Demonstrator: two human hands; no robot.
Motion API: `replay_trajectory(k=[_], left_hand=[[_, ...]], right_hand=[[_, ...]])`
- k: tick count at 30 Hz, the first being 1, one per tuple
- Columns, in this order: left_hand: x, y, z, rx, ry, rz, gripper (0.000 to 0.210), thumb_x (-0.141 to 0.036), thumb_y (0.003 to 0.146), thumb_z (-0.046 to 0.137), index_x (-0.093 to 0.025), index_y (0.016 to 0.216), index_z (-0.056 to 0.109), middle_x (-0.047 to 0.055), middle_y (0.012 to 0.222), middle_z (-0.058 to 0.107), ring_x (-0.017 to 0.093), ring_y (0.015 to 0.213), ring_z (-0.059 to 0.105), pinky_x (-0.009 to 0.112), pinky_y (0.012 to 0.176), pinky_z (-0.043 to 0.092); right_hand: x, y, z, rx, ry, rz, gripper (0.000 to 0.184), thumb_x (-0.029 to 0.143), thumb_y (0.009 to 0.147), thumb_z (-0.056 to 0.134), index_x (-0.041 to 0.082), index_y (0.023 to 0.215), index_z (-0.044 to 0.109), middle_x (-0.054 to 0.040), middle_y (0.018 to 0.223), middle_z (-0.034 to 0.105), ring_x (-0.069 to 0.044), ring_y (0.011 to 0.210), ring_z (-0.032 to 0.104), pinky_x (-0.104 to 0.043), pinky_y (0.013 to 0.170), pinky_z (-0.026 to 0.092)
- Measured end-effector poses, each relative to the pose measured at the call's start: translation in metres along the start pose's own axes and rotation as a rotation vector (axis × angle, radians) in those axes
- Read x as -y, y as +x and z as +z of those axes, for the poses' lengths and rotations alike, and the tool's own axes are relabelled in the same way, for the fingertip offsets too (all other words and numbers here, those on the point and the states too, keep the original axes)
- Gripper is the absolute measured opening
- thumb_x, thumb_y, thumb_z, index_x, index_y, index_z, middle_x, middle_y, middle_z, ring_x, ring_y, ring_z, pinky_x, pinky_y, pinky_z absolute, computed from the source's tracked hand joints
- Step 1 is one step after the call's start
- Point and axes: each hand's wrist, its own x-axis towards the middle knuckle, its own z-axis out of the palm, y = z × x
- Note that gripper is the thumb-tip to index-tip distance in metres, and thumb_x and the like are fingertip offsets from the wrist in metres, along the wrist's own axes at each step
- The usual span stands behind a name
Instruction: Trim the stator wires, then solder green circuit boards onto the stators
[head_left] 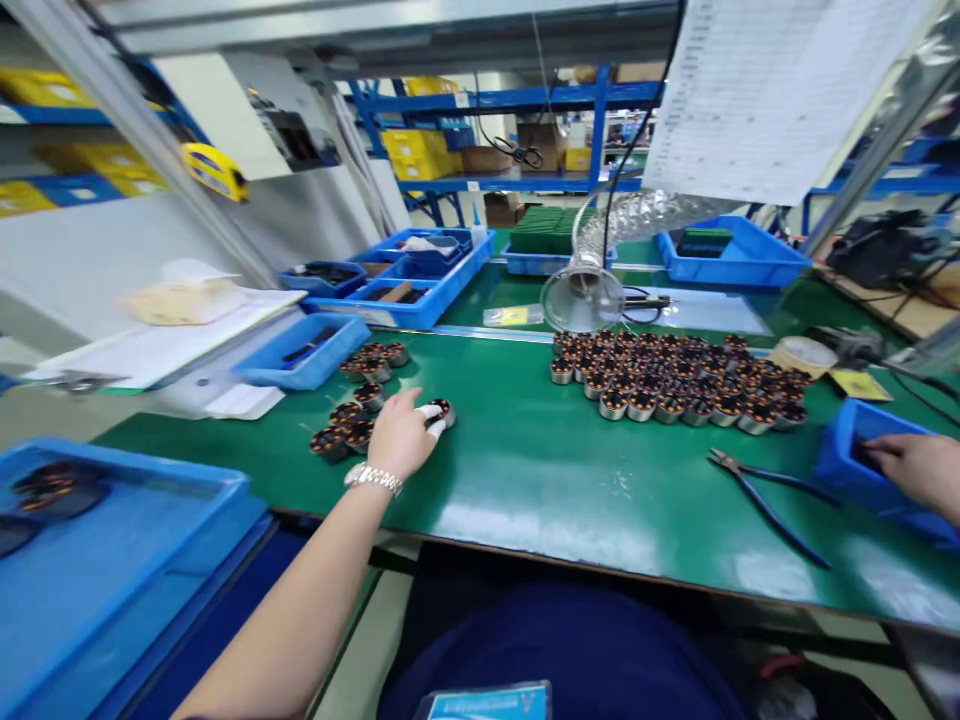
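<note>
My left hand (401,432), with a wristwatch and white covers on two fingertips, grips a round motor stator (445,411) with copper windings on the green bench. Just left of this hand stands a loose group of similar stators (367,397). On the far right, my right hand (924,472) reaches into a small blue bin (840,450). Its fingers are pressed together around something dark, and the bin wall partly hides what it is. Beside that bin lie pliers (772,500) with dark blue handles, jaws apart.
Rows of stators (667,375) fill the bench's right middle, with a clear funnel hood (583,295) behind them. A tape roll (802,355) lies at their right. Blue trays (435,290) stand at the back left. A large blue bin (142,600) is at the lower left.
</note>
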Motion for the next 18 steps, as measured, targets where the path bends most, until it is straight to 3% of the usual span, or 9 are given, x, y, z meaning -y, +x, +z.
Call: replay_trajectory(k=[3, 7, 13, 18], left_hand=[[-0.034, -0.023, 0.002, 0.048, -0.239, 0.285, 0.035, -0.042, 0.08, 0.046, -0.021, 0.101, 0.066, 0.009, 0.124, 0.054, 0.026, 0.114, 0.048, 0.038, 0.099, 0.038], [-0.072, -0.054, 0.004, 0.133, -0.51, 0.476, 0.032, -0.048, 0.077, 0.051, -0.026, 0.095, 0.065, 0.006, 0.116, 0.062, 0.023, 0.104, 0.058, 0.036, 0.093, 0.045], [-0.101, -0.076, 0.006, 0.194, -0.65, 0.562, 0.025, -0.046, 0.075, 0.055, -0.026, 0.087, 0.063, 0.005, 0.113, 0.064, 0.023, 0.101, 0.062, 0.035, 0.088, 0.049], [-0.109, -0.084, 0.006, 0.201, -0.682, 0.474, 0.034, -0.048, 0.072, 0.058, -0.024, 0.095, 0.058, 0.005, 0.106, 0.068, 0.023, 0.092, 0.066, 0.033, 0.079, 0.054]], right_hand=[[0.002, 0.009, 0.001, 0.133, -0.088, 0.016, 0.011, 0.013, 0.069, 0.061, 0.016, 0.064, 0.071, -0.0139, 0.076, 0.07, -0.021, 0.065, 0.061, -0.031, 0.066, 0.042], [0.007, -0.001, -0.01, 0.199, -0.126, 0.001, 0.025, 0.025, 0.08, 0.048, 0.016, 0.086, 0.071, -0.0073, 0.089, 0.07, -0.016, 0.08, 0.062, -0.024, 0.072, 0.04], [0.006, -0.007, -0.017, 0.203, -0.151, 0.061, 0.022, 0.027, 0.078, 0.051, 0.017, 0.081, 0.071, -0.0064, 0.081, 0.071, -0.017, 0.076, 0.062, -0.024, 0.071, 0.042], [0.006, -0.008, -0.018, 0.213, -0.142, 0.033, 0.026, 0.024, 0.082, 0.046, 0.016, 0.085, 0.071, -0.0066, 0.087, 0.071, -0.016, 0.082, 0.062, -0.022, 0.073, 0.042]])
